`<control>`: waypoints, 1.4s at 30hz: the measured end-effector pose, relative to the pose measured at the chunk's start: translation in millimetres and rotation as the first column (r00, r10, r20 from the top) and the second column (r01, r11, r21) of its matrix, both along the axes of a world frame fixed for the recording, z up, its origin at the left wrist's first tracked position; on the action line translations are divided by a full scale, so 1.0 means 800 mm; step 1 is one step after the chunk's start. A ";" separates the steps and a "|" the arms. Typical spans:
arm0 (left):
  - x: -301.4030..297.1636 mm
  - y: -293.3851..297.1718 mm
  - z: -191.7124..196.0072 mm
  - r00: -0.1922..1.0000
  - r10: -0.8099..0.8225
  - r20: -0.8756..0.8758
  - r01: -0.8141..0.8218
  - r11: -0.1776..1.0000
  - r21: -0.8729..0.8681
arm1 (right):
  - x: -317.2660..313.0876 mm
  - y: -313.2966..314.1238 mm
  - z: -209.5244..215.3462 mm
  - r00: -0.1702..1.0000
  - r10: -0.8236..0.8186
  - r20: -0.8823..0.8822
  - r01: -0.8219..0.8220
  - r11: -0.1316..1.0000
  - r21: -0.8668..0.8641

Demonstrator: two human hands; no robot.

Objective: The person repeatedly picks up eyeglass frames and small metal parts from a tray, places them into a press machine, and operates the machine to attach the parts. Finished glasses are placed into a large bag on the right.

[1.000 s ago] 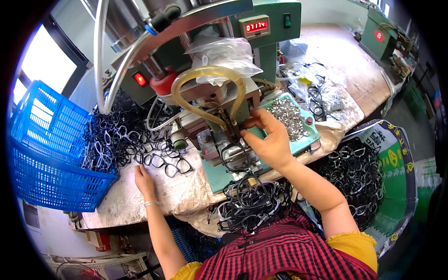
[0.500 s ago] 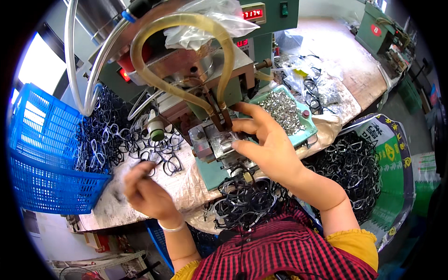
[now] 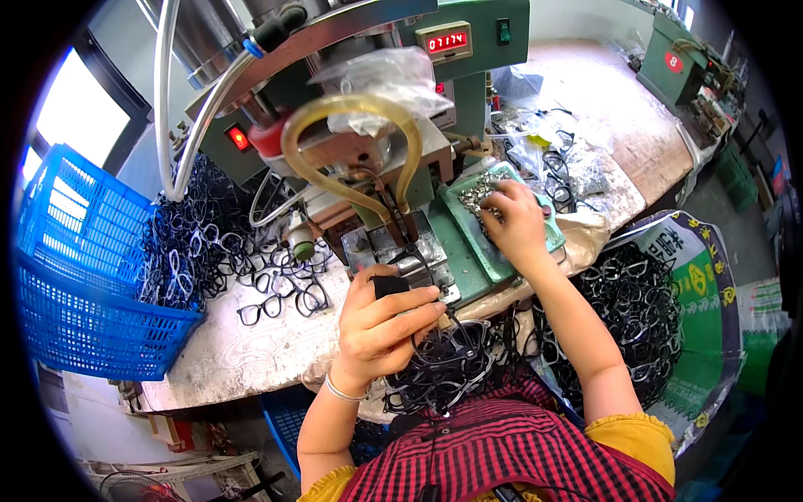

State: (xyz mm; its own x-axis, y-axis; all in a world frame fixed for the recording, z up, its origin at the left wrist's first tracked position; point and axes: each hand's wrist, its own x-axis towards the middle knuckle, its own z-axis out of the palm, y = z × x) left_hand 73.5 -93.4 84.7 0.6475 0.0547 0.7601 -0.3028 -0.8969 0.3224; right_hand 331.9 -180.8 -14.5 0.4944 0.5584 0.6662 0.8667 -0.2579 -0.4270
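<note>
My left hand [image 3: 381, 322] is closed on a black eyeglass frame [image 3: 445, 339], held just in front of the metal fixture [image 3: 401, 255] of the green press machine [image 3: 368, 125]. My right hand [image 3: 514, 222] reaches into the green tray [image 3: 468, 243] at the machine's right, its fingertips on the heap of small metal parts [image 3: 477, 197]. More black frames [image 3: 435, 376] are piled in my lap under the left hand. A yellowish hose [image 3: 335, 142] loops in front of the machine head.
A blue plastic basket [image 3: 71, 276] stands at the left, with black frames [image 3: 209, 251] heaped beside it and scattered on the white bench. A large bag of black frames [image 3: 640, 314] sits at my right. Clear bags and loose frames [image 3: 552, 167] lie behind the tray.
My left hand has come up from the bench with a black frame toward the fixture. My right hand has left the fixture and moved right into the tray of metal parts.
</note>
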 end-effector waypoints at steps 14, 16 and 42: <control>0.018 -0.076 0.091 0.434 -0.716 0.547 0.895 0.274 -0.352 | -0.003 0.007 0.001 0.861 0.218 -0.459 -0.129 0.968 0.216; 0.032 -0.074 0.082 0.392 -0.755 0.525 0.904 0.210 -0.373 | -0.001 0.005 0.002 0.912 0.146 -0.382 -0.080 0.980 0.183; -0.199 0.171 -0.190 0.440 0.831 -0.339 -0.895 0.436 -0.093 | -0.100 0.014 0.097 0.631 0.544 -0.553 -0.346 0.835 0.428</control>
